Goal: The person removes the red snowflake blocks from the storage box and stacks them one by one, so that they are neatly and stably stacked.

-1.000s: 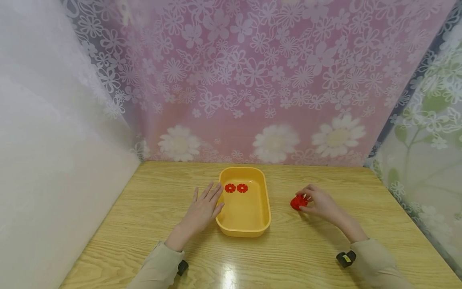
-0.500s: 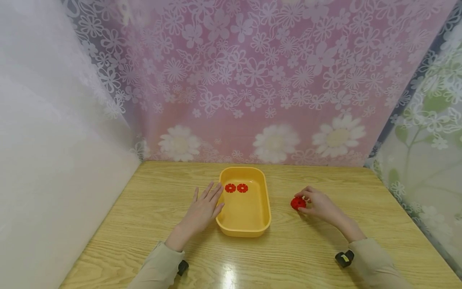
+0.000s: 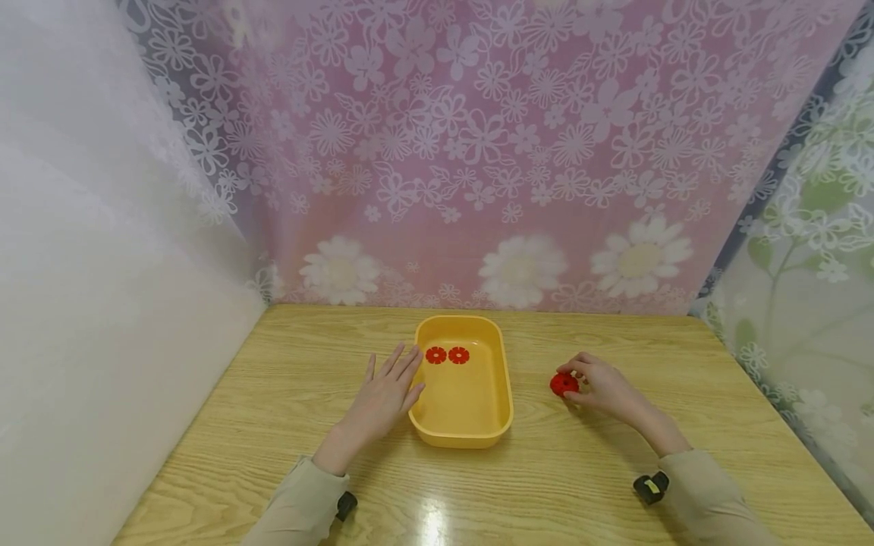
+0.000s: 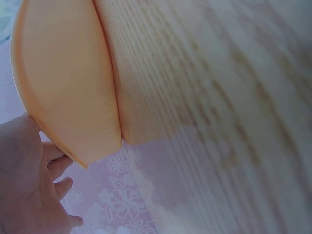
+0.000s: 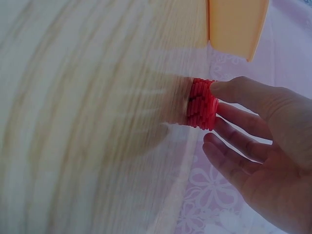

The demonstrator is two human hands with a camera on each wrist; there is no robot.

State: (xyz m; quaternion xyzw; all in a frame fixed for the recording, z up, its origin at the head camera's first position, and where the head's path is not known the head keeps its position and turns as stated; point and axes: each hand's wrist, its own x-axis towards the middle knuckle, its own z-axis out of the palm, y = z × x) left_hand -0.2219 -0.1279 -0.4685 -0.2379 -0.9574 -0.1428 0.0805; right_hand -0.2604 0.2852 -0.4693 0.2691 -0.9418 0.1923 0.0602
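Note:
A stack of red notched plastic discs (image 3: 564, 384) stands on the table to the right of the yellow tray (image 3: 508, 394). My right hand (image 3: 604, 385) holds this stack at its top, thumb on the near side and fingertips on the far side. In the right wrist view, the layered stack (image 5: 201, 105) meets the tabletop, and the thumb (image 5: 239, 92) lies against its upper edge. My left hand (image 3: 382, 394) rests with straight, spread fingers on the tray's left rim. Inside the tray, two red notched discs (image 3: 436, 355) lie flat side by side near the far left.
The wood-grain table (image 3: 307, 364) reaches back to a pink floral curtain (image 3: 437, 152). A pale wall of cloth (image 3: 102, 265) rises on the left, and a leafy patterned cloth (image 3: 812, 250) on the right. Dark bands sit on both wrists.
A red disc stood tilted at my right fingertips a second ago; now the discs sit level in the stack. The right hand shifted very slightly. The left hand and tray stayed in place.

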